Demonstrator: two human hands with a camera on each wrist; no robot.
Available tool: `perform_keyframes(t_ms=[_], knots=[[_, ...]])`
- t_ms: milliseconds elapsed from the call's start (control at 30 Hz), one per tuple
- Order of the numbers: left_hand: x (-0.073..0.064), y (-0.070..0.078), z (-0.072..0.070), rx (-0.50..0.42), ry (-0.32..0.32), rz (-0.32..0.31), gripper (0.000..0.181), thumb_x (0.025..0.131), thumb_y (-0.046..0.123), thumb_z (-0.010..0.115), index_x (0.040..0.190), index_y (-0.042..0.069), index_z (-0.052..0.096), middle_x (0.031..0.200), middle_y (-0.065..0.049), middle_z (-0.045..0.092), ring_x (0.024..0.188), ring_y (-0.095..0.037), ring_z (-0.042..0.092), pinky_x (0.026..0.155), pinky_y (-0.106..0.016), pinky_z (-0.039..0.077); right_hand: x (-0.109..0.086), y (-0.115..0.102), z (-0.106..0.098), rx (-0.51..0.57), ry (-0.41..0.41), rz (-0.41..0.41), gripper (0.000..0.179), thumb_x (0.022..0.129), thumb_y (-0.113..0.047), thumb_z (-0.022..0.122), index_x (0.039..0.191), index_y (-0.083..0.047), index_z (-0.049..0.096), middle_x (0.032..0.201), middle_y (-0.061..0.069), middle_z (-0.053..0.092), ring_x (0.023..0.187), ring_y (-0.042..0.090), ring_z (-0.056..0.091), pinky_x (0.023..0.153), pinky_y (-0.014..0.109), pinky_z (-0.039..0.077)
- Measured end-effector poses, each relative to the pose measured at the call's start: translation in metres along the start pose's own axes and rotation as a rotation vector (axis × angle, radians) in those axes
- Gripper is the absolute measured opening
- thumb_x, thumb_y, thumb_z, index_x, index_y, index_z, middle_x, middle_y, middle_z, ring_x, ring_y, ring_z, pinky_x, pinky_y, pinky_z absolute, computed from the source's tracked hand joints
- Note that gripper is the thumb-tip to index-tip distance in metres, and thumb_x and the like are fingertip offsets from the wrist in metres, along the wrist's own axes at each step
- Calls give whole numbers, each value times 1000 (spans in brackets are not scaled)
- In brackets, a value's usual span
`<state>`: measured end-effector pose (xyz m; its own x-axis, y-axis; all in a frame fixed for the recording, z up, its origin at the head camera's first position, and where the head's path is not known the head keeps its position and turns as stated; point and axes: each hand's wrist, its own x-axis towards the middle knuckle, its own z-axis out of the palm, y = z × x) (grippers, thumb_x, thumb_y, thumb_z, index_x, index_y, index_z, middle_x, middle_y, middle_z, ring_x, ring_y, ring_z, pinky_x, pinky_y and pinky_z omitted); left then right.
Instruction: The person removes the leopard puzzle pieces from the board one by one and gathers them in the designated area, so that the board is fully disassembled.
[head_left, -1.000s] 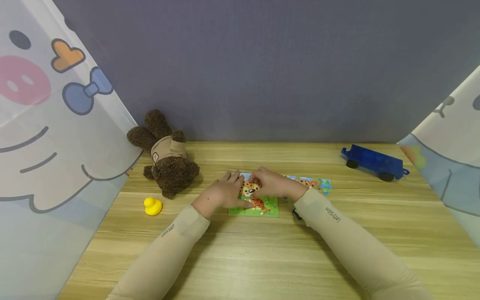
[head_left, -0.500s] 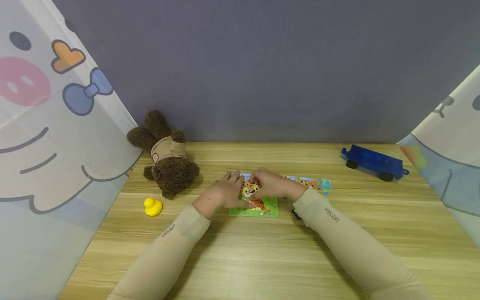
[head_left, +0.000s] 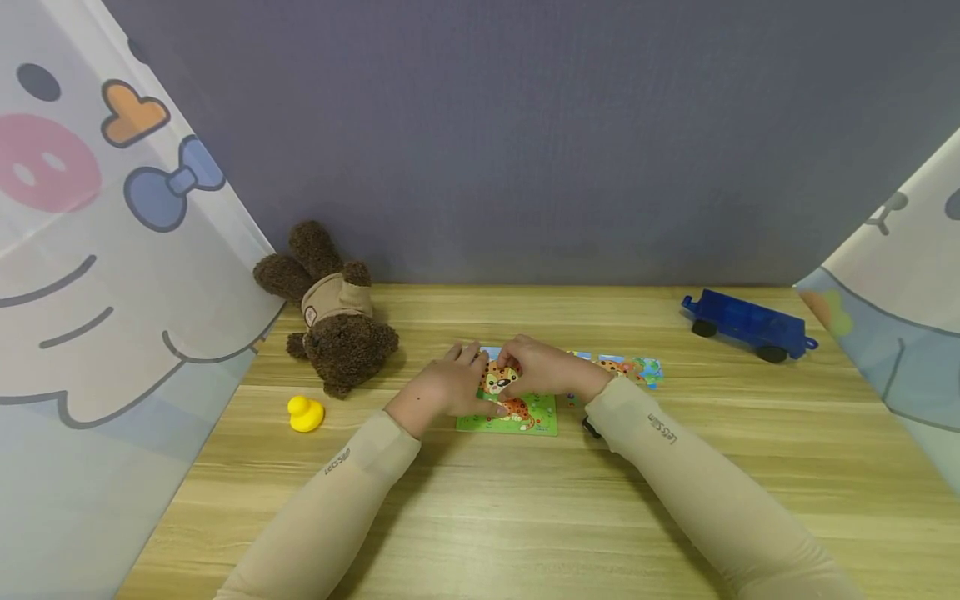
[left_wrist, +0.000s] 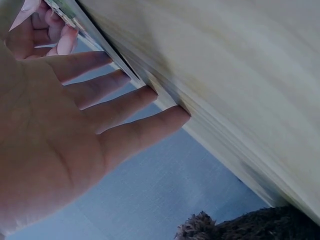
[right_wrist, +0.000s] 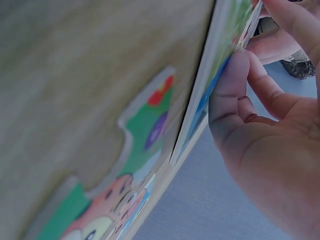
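In the head view, a leopard jigsaw puzzle [head_left: 480, 423] lies flat on the wooden bench [head_left: 480, 517], midway between left and right. The left hand [head_left: 448, 387] rests at its left side with fingers extended and spread wide, the thumb reaching over the printed face. The right hand [head_left: 542, 368] is over the far right part, fingers bent and narrow near the leopard's head; whether it pinches a piece cannot be told. Just right of the puzzle are loose jigsaw pieces [head_left: 648, 369], partly hidden by the right forearm. Farther right and far stands a blue toy trailer [head_left: 750, 323]; on the left, a brown teddy bear [head_left: 347, 350] lies with its head toward the near side, a yellow rubber duck [head_left: 306, 414] nearer.

In the left wrist view, the left hand's straight fingertips meet the bench and the puzzle's edge.

In the right wrist view, the right hand's curled fingers touch the puzzle's printed face; loose pieces lie just beside its border.
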<state>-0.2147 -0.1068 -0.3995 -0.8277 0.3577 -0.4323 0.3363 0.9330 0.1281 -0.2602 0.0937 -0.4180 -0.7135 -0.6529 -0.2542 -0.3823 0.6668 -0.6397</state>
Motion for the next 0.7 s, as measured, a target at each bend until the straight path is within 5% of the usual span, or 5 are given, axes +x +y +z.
perform_keyframes(t_ms=[700], knots=[[0, 1, -1, 9, 6, 5, 110, 96, 76, 62, 172, 9, 19, 182, -14, 8, 167, -45, 14, 128, -68, 35, 0, 2, 0, 53, -15, -23, 38, 93, -22, 85, 124, -15, 64, 124, 8, 52, 106, 21, 50, 91, 34, 49]])
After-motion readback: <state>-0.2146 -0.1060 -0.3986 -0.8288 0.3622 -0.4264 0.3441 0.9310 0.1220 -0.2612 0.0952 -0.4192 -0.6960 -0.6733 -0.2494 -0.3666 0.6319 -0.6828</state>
